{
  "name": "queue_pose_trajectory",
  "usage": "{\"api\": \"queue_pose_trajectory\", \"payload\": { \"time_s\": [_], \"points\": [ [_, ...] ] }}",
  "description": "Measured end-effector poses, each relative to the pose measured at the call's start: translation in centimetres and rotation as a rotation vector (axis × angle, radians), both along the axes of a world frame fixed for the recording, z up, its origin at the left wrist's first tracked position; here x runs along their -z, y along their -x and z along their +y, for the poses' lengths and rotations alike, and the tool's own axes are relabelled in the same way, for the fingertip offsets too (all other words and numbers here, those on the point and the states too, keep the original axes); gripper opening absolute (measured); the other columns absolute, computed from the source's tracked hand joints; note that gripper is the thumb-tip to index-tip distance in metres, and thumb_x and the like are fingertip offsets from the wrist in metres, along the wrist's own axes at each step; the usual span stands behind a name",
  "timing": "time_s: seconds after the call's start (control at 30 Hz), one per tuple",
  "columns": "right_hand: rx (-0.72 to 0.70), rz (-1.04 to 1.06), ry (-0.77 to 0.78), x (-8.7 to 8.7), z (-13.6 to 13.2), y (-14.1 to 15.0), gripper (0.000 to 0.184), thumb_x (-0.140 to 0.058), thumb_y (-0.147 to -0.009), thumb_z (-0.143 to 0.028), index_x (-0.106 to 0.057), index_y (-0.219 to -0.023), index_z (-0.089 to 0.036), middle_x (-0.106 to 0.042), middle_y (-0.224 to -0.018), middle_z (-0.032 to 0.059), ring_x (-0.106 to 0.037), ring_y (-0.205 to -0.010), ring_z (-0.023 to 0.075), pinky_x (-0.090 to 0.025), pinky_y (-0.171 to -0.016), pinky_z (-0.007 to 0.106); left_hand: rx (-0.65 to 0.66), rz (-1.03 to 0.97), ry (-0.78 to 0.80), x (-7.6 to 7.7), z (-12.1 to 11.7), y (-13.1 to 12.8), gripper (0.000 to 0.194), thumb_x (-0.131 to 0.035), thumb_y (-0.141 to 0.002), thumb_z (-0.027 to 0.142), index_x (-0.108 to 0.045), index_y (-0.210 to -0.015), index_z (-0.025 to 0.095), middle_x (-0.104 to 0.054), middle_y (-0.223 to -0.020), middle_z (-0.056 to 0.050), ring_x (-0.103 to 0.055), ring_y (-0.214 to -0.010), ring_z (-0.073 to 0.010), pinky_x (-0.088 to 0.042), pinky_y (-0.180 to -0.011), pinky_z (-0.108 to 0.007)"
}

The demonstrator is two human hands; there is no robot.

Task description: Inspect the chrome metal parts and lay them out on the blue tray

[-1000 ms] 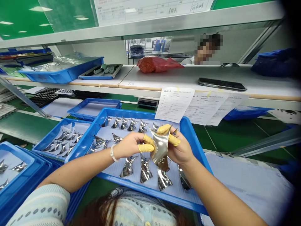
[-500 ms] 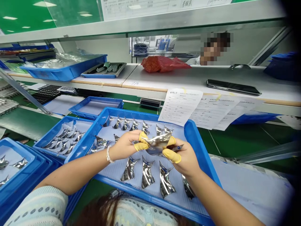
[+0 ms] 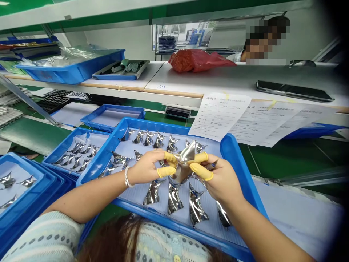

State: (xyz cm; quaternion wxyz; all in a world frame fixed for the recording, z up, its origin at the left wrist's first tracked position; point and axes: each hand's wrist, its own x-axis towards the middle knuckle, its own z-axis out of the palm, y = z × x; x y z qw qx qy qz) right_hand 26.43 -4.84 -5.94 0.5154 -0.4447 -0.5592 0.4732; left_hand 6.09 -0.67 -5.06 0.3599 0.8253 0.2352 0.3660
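Over the large blue tray (image 3: 240, 160), my left hand (image 3: 149, 165) and my right hand (image 3: 218, 176) pinch a shiny curved metal piece (image 3: 187, 156) between them. Yellow finger cots cover the gripping fingertips of both hands. A slim dark pointed object (image 3: 212, 165) also sticks out among my right fingers; its kind is unclear. Below the hands, polished metal pieces (image 3: 196, 207) with pointed corners lie apart on the tray's white liner. A further row of such pieces (image 3: 158, 140) lies toward the far side, partly hidden by my hands.
Smaller blue trays of metal pieces (image 3: 79, 154) stand left, some stacked (image 3: 27, 163). A shelf (image 3: 158, 78) crosses behind, bearing a red bag (image 3: 196, 61) and a phone (image 3: 294, 91). Paper sheets (image 3: 218, 116) hang over the tray's far edge. A person (image 3: 259, 43) is beyond the shelf.
The held metal piece has turned from lying nearly level to standing with one point upward. Both hands still grip it. The camera view has shifted slightly.
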Motion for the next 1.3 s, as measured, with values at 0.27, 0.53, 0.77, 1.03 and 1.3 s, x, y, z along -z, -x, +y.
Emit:
{"api": "queue_pose_trajectory", "payload": {
  "time_s": [0.27, 0.53, 0.77, 1.03, 1.3],
  "points": [
    [-0.083, 0.166, 0.235, -0.7, 0.4, 0.6, 0.041, -0.067, -0.071, -0.056, -0.061, -0.065, -0.016, -0.044, -0.044, -0.0040, -0.031, -0.038, 0.0073, -0.024, -0.042, 0.024, 0.058, -0.175, 0.632, 0.8, 0.0, -0.2, 0.025, -0.068, -0.073, 0.036, -0.058, -0.074, 0.014, -0.055, -0.068, 0.001, -0.050, -0.061, -0.0084, -0.044, -0.061, -0.023],
    [-0.257, 0.202, 0.318, -1.0, 0.2, 0.1, 0.040, -0.073, -0.065, -0.055, -0.067, -0.066, -0.015, -0.049, -0.045, -0.0012, -0.033, -0.036, 0.0061, -0.020, -0.042, 0.024, 0.104, -0.358, 0.756, 1.2, 0.6, -0.2, 0.032, -0.070, -0.072, 0.043, -0.056, -0.075, 0.014, -0.054, -0.063, 0.002, -0.049, -0.057, -0.0077, -0.040, -0.058, -0.022],
    [-0.322, 0.255, 0.294, -1.1, 0.0, 0.0, 0.036, -0.077, -0.062, -0.050, -0.072, -0.074, -0.017, -0.057, -0.052, 0.0008, -0.034, -0.035, 0.0052, -0.023, -0.040, 0.023, 0.089, -0.309, 0.774, 1.6, 0.7, -0.6, 0.030, -0.070, -0.073, 0.041, -0.059, -0.077, 0.013, -0.055, -0.068, 0.001, -0.048, -0.060, -0.0077, -0.038, -0.059, -0.022],
    [-0.272, 0.179, 0.335, -0.8, 0.4, 0.2, 0.035, -0.078, -0.062, -0.045, -0.059, -0.062, -0.016, -0.047, -0.046, -0.0040, -0.033, -0.038, 0.0055, -0.023, -0.041, 0.021, 0.080, -0.370, 0.838, 1.5, 0.7, -0.5, 0.029, -0.074, -0.068, 0.039, -0.061, -0.075, 0.014, -0.055, -0.060, 0.002, -0.047, -0.054, -0.0071, -0.038, -0.056, -0.022],
    [-0.296, 0.080, 0.334, -0.5, 0.7, 0.4, 0.033, -0.073, -0.068, -0.045, -0.055, -0.066, -0.017, -0.046, -0.046, -0.0050, -0.033, -0.041, 0.0066, -0.024, -0.042, 0.021, 0.050, -0.415, 0.837, 1.2, 0.4, -0.4, 0.036, -0.077, -0.061, 0.045, -0.064, -0.068, 0.012, -0.052, -0.057, 0.003, -0.043, -0.051, -0.0058, -0.037, -0.053, -0.021]
  ]
}}
